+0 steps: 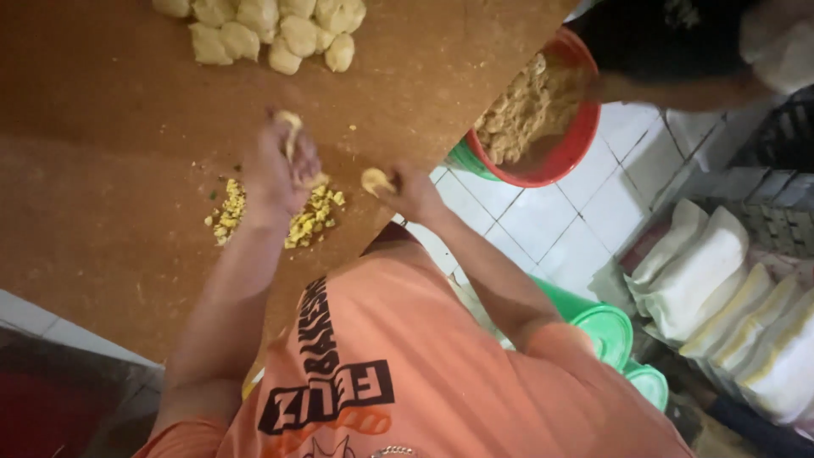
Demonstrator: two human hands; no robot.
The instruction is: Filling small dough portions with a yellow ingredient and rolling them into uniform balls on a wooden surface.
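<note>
My left hand (278, 170) is closed around a piece of pale dough (291, 127) just above the brown table (110, 170). Under and beside it lie two small heaps of yellow crumbled filling (314, 217), the other heap (227, 210) to its left. My right hand (417, 193) pinches a small lump of dough (376, 180) at the table's edge. A pile of several pale dough balls (271, 32) sits at the far side of the table. My orange shirt (407, 373) fills the bottom of the view.
A red bowl (578, 140) of beige crumbly mix stands off the table's right edge, over a green container (462, 159). A person in dark clothing (670, 42) is at top right. Green bucket lids (609, 332), stacked white sacks (704, 271), white tiled floor (551, 222).
</note>
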